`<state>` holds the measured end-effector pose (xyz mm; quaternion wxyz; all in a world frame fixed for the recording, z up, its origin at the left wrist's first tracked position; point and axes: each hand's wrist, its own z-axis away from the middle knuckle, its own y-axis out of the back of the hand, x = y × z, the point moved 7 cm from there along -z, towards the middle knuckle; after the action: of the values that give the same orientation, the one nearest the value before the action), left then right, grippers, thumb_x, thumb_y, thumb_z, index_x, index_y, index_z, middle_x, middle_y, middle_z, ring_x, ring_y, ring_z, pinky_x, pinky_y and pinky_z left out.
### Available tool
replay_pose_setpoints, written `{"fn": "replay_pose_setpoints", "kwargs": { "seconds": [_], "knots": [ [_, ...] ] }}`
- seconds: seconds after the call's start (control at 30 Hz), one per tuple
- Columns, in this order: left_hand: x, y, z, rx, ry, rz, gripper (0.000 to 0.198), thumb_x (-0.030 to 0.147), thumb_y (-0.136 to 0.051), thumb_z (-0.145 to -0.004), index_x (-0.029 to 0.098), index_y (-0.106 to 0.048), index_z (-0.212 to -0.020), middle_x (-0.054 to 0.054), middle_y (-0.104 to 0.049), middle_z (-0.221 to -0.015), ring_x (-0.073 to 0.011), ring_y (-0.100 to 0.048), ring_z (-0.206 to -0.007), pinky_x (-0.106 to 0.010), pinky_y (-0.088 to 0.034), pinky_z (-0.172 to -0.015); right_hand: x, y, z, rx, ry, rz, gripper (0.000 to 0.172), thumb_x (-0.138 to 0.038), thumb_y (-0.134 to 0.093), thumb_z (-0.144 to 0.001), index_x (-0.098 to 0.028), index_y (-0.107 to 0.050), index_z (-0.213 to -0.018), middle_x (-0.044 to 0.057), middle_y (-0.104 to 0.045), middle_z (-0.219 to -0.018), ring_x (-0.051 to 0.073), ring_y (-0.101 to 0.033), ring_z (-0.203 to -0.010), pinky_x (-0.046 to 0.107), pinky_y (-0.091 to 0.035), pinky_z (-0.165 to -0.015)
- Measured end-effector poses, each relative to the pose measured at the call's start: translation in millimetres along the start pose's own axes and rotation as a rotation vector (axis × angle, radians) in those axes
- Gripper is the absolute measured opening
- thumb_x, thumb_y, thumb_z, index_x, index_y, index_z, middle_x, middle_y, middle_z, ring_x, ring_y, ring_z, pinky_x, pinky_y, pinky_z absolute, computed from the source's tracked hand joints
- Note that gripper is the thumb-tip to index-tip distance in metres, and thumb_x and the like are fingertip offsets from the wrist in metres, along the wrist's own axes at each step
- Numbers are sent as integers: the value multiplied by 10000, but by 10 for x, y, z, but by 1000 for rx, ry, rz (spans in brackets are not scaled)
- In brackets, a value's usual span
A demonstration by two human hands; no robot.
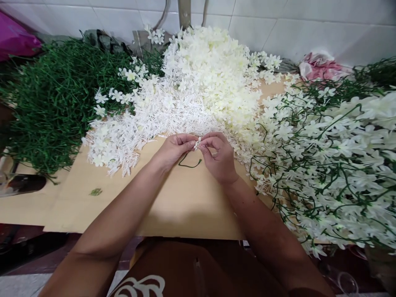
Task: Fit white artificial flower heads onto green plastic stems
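Observation:
My left hand [177,149] and my right hand [218,156] meet over the middle of the cardboard-covered table. Between their fingertips is a small white artificial flower [197,143], pinched from both sides. A thin green plastic stem [190,166] curves below the hands, its upper end running behind my left fingers; whether it joins the flower I cannot tell. Just beyond the hands lies a large heap of loose white and cream artificial flower pieces [185,111].
Green artificial stems [58,95] are piled at the left, beside a dark cup-like object [24,183]. White flowers on green stems [334,165] cover the right side. A pink and white cloth [321,68] lies by the tiled wall. A small green scrap [95,192] rests on the cardboard [192,210].

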<state>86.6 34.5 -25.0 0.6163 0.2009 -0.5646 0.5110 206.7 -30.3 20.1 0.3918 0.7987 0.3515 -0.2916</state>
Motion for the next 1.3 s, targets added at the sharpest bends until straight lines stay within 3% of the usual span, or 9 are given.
{"fn": "replay_pose_setpoints", "kwargs": {
  "seconds": [0.13, 0.33, 0.47, 0.7, 0.83, 1.03, 1.17, 1.3],
  "knots": [
    [70, -38, 24, -25, -35, -15, 388, 325, -922, -476, 155, -712, -755, 4, -667, -649, -90, -568, -601, -241, -444, -637, 23, -3, 4, -11, -34, -78, 95, -188, -582, -849, -211, -581, -758, 63, -638, -907, 172, -637, -882, 340, -567, -790],
    [82, -35, 55, -59, -44, -60, 326, 344, -894, -551, 142, -697, -715, -6, -629, -596, -105, -556, -606, -251, -429, -633, 53, -35, 17, -65, -79, -128, 98, -197, -579, -851, -212, -564, -755, 51, -639, -882, 155, -623, -829, 319, -572, -745],
    [53, 20, 63, -14, -36, -63, 330, 320, -910, -514, 138, -711, -704, -5, -649, -617, -96, -559, -618, -241, -426, -638, 63, -50, 25, -82, -82, -98, 95, -190, -563, -862, -209, -556, -769, 61, -636, -894, 156, -624, -832, 303, -571, -733],
    [-40, 21, 68, 44, 33, -7, 419, 350, -926, -455, 127, -677, -707, 27, -622, -551, -44, -512, -526, -177, -383, -530, -65, -45, 57, 25, 165, 137, 112, -169, -552, -869, -214, -538, -768, 69, -645, -864, 185, -634, -822, 336, -545, -751],
    [-42, 1, 66, -2, 48, 12, 430, 334, -932, -460, 126, -651, -711, 33, -622, -552, -42, -527, -516, -165, -394, -521, -109, -79, 84, 29, 192, 150, 107, -165, -542, -871, -218, -536, -778, 77, -636, -897, 195, -630, -850, 351, -539, -754],
    [-39, -6, 59, -110, 99, -11, 448, 347, -935, -456, 118, -650, -714, 25, -629, -567, -53, -542, -503, -173, -393, -497, 3, -129, 65, -71, -32, -165, 71, -195, -574, -839, -217, -536, -783, 55, -587, -916, 164, -608, -846, 306, -568, -684],
    [-1, -2, 29, -86, 9, -39, 454, 378, -921, -475, 127, -632, -718, 29, -616, -585, -58, -537, -510, -189, -402, -524, 145, -119, 57, -49, -213, -309, 153, -258, -661, -775, -219, -543, -863, 27, -568, -890, 134, -581, -782, 256, -529, -615],
    [58, 18, 50, -9, -115, -207, 356, 382, -836, -606, 148, -608, -749, 19, -604, -647, -85, -524, -558, -234, -417, -574, 236, -183, 50, -152, -296, -350, 122, -265, -660, -761, -207, -553, -776, -22, -558, -707, 96, -511, -614, 248, -430, -563]
  ]
}}
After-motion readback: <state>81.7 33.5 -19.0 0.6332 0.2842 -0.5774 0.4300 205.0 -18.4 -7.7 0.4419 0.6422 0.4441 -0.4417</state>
